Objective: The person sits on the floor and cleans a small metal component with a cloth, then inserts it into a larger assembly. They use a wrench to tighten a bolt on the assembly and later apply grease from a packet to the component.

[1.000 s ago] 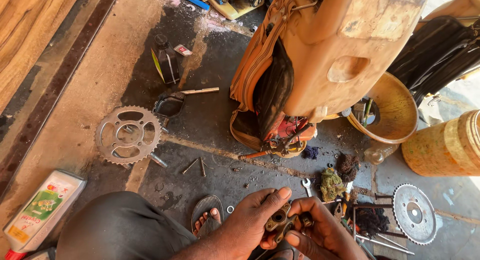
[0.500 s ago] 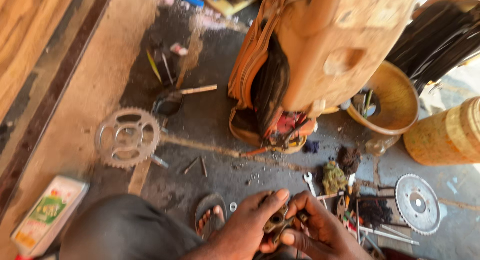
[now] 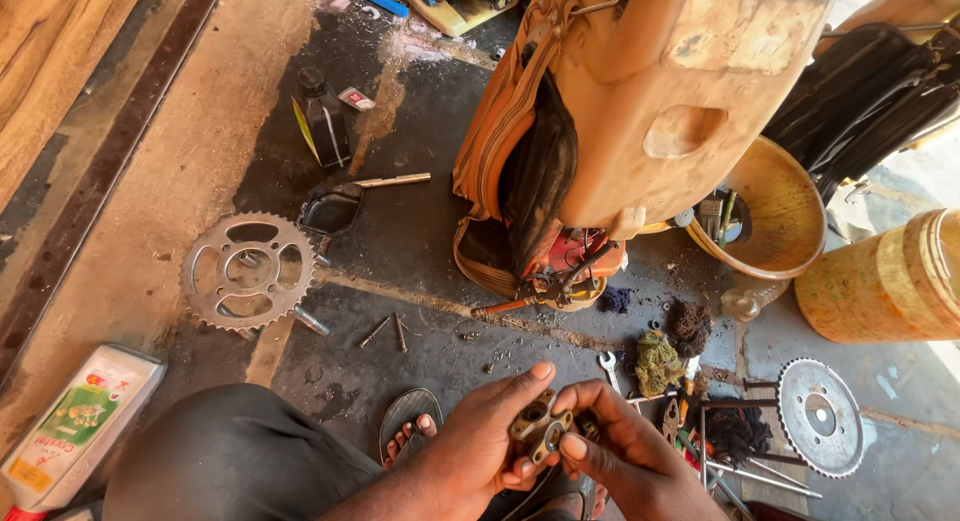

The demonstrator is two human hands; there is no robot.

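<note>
In the head view, both hands met low in the frame over an oily floor (image 3: 420, 241). The left hand (image 3: 480, 446) and right hand (image 3: 625, 461) together pinched a small metal part (image 3: 540, 428), fingers clamped on it from either side, just above the person's sandalled foot (image 3: 410, 431). A sprocket (image 3: 248, 271) lay well to the left, a second sprocket (image 3: 820, 416) to the right beside rags (image 3: 660, 361) and a spanner (image 3: 609, 367). A white bottle (image 3: 70, 426) lay at the lower left.
</note>
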